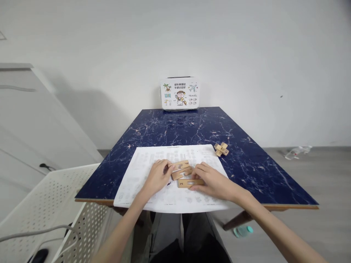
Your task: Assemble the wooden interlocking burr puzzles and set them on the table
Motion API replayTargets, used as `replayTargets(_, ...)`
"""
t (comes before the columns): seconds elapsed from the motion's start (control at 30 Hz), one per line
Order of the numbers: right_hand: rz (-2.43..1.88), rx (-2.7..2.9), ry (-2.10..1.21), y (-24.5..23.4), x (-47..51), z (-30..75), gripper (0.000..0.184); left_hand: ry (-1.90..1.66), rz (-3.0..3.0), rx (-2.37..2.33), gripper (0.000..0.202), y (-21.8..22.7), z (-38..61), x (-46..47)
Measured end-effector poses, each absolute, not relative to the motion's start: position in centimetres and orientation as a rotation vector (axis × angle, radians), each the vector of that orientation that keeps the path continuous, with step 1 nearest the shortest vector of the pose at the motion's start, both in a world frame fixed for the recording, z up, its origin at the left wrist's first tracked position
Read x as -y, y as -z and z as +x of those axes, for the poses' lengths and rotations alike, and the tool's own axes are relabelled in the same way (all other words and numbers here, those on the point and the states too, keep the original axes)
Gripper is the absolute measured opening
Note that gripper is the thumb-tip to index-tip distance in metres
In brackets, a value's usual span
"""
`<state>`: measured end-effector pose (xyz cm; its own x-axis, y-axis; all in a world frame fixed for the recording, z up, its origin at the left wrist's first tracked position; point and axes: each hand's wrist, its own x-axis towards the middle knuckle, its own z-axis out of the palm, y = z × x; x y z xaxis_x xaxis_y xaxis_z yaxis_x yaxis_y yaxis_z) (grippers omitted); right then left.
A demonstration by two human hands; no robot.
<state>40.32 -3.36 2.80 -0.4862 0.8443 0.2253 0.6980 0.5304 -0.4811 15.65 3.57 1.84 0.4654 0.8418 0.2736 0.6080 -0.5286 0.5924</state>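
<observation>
Framing three notched wooden pieces at the lower centre of the frame, my left hand (158,176) and right hand (210,181) meet over a printed paper sheet (126,195) on a dark blue marbled table (178,128). The upper wooden piece (178,165) and middle wooden piece (179,174) lie at a slant, close together; the lower wooden piece (184,183), marked 2, lies nearly level just below them.

My left thumb and forefinger come close together at the left end of the upper piece; I cannot tell whether they pinch it. My right thumb lies along the lower piece's bottom edge, fingers on its upper side, clamped around the right end.

I judge the pieces light and stiff, the wood smooth but not very slippery, and sturdy save perhaps for the thin walls beside the cut-outs. The solid ends offer the best hold, thumb and forefinger on opposite long edges, notches left uncovered. The paper beneath looks thin and likely to slide or crease under a dragging wrist.

Right of centre, by the sheet's upper right corner, sits an interlocked wooden cluster (221,149).
</observation>
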Motion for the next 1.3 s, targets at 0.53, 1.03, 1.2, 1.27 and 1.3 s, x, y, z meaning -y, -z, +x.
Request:
replayTargets(0.53, -1.296, 1.759, -0.770, -1.6, -1.6, 36.7, 0.030, -1.120, 1.714, -1.089, 0.034, -1.6, 14.9, -3.1)
replayTargets(1.03, -1.127, 1.594, -0.710, -0.2, -1.3, 34.3, 0.038, -1.084, 1.612, -1.052, 0.035, -1.5, 15.1, -2.7)
replayTargets(1.2, -1.180, 1.623, -0.607, 0.1, -1.2, 34.3, 0.037, -1.002, 1.645, -0.996, 0.035, -1.3, 15.0, -2.7)
replayTargets(1.27, -1.222, 1.644, -0.549, 0.3, -1.3, 34.4, 0.037, -0.999, 1.628, -0.992, 0.037, -1.4, 15.0, -2.7)
replayTargets(1.3, -1.242, 1.655, -0.520, 0.4, -1.3, 34.4, 0.038, -0.998, 1.614, -0.993, 0.038, -1.4, 15.0, -2.7)
